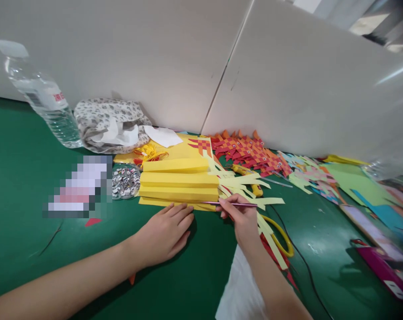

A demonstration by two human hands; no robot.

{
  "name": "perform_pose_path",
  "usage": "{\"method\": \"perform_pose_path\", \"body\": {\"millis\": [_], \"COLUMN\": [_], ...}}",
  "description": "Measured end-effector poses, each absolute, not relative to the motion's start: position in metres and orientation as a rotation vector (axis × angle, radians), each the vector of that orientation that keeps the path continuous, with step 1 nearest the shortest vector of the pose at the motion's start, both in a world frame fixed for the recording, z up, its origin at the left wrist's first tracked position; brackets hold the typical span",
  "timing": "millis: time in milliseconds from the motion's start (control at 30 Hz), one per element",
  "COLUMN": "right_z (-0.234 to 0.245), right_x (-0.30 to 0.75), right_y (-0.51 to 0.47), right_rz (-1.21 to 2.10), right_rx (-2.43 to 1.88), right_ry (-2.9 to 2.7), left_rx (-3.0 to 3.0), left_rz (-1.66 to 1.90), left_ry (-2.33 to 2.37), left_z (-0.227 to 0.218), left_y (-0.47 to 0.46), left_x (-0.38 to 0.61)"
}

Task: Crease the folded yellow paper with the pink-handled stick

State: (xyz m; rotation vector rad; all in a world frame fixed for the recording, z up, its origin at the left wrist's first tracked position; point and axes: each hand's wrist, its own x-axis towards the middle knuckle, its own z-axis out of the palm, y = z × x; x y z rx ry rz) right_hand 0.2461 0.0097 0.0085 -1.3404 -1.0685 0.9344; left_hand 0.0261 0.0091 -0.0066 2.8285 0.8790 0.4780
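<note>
A sheet of yellow paper (179, 181) with accordion-like folds lies in front of me on the green table. My left hand (169, 229) rests flat at its lower edge, fingers stretched out and touching the paper. My right hand (239, 215) is closed in a pinch around a thin purple stick (246, 205), whose pointed end lies along the lowest fold; its exact kind I cannot make out. Pale yellow paper strips (244, 180) fan out beyond the sheet's right end, partly behind my right hand.
Red-orange woven paper fish (251, 153) lie by the grey partition (288, 80). Left are a water bottle (48, 98), a patterned cloth bag (104, 111) and a tub of googly eyes (125, 182). Yellow-handled scissors (289, 246), a black cable (304, 262) and a purple box (381, 271) lie right.
</note>
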Motion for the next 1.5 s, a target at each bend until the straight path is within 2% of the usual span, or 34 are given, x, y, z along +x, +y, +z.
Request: {"method": "perform_pose_path", "body": {"millis": [733,1500], "right_z": [0.002,0.003], "right_x": [0.237,0.245], "right_y": [0.011,0.012], "right_rz": [0.986,0.93], "right_rx": [-1.383,-1.314], "right_ry": [-1.222,-1.111], "left_rx": [2.84,2.845], "left_rz": [0.502,0.523], "left_ry": [0.866,0.866], "left_z": [-0.005,-0.006], "left_y": [0.009,0.009], "left_x": [0.027,0.027]}}
